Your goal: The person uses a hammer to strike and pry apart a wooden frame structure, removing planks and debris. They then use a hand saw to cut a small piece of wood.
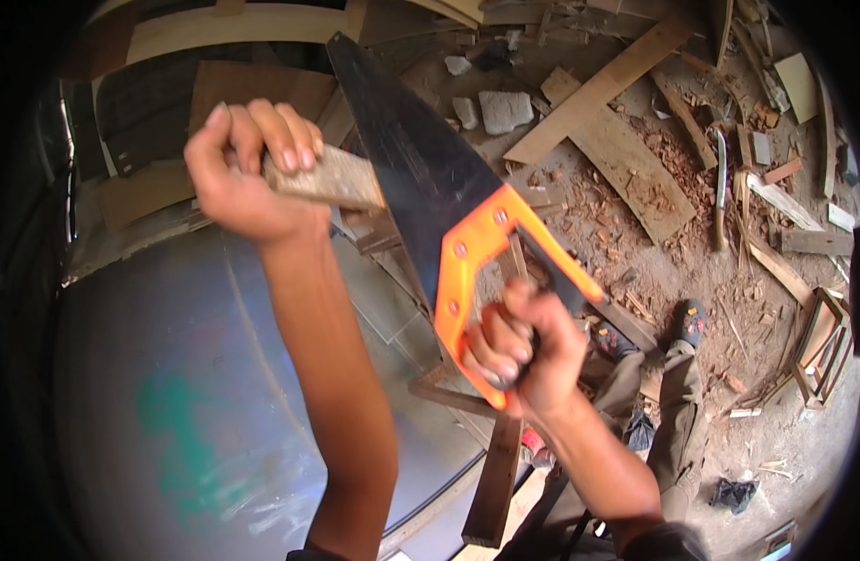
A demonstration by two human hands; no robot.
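My left hand (252, 168) is closed round a short wooden piece (341, 176), its fingers curled over the near end. The other end of that piece meets the dark blade of a handsaw (421, 150). My right hand (528, 351) grips the saw by its orange and black handle, slightly smeared by motion. The blade points up and away to the left, its tip near the boards at the back. Where exactly the teeth meet the wood I cannot make out.
A grey sheet surface (262, 393) with a green patch lies at the left. Crossed planks (626, 168), wood chips and a long knife (722, 192) lie on the dirt floor. A white block (506, 111) sits behind. My shod feet (690, 323) stand at the right.
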